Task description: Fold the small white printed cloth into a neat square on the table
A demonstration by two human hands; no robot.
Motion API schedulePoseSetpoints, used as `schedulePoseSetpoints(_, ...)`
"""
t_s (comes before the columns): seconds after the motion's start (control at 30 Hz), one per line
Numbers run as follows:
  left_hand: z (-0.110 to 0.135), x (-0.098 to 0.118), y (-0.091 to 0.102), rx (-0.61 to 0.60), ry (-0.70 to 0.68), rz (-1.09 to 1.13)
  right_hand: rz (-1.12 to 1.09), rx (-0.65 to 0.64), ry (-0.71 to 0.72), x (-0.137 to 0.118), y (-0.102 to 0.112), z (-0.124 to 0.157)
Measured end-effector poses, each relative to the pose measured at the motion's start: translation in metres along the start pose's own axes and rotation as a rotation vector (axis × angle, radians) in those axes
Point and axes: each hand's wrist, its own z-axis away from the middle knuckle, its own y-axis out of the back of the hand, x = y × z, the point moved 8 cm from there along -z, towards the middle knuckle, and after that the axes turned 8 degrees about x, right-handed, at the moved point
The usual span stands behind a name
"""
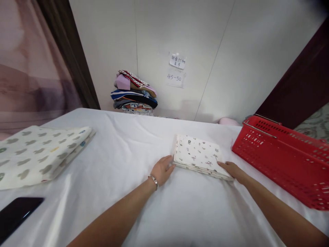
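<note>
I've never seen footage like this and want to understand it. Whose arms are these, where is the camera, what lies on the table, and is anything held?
There is no machine here: a person works with two bare hands, and the one camera sits on their head, looking forward and down, so the arms enter from below. The left hand, a bracelet at its wrist, touches the left edge of a small folded patterned cloth; the right hand touches its near right corner. The cloth lies flat on the white-covered table; whether the fingers pinch it I cannot tell. Nearby: a red basket on the right, a larger folded cloth and a dark phone on the left, and a pile of folded clothes by the wall.
</note>
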Motion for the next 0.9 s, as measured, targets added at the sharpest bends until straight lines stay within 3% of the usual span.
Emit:
schedulePoseSetpoints(0.1,-0.001,0.0,0.0,-0.001,0.022,0.016,-0.184,-0.179,-0.082,0.013,-0.014,0.034)
schedulePoseSetpoints(0.17,0.0,-0.001,-0.002,-0.019,0.046,0.019,-0.202,-0.232,-0.092,0.016,-0.017,0.047)
schedulePoseSetpoints(0.23,0.0,-0.003,-0.003,-0.034,0.091,0.029,-0.1,-0.139,0.0,0.013,-0.007,0.048)
schedulePoseSetpoints(0.33,-0.001,-0.008,0.0,-0.035,0.201,0.073,-0.006,0.157,0.312,-0.016,0.015,0.047)
schedulePoseSetpoints(0.4,-0.006,-0.009,0.003,-0.033,0.274,0.099,-0.039,0.252,0.517,-0.04,0.018,0.056)
schedulePoseSetpoints(0.5,-0.022,-0.006,0.006,-0.017,0.321,0.065,-0.001,0.242,0.747,-0.073,0.001,0.075)
schedulePoseSetpoints(0.6,-0.041,-0.003,0.004,0.007,0.341,-0.012,0.178,0.166,0.879,-0.092,-0.03,0.095)
schedulePoseSetpoints(0.7,-0.052,-0.007,-0.008,-0.001,0.418,-0.069,0.305,0.136,0.926,-0.095,-0.053,0.108)
schedulePoseSetpoints(0.9,-0.051,-0.014,-0.018,0.033,0.445,-0.064,0.358,0.215,0.961,-0.092,-0.058,0.113)
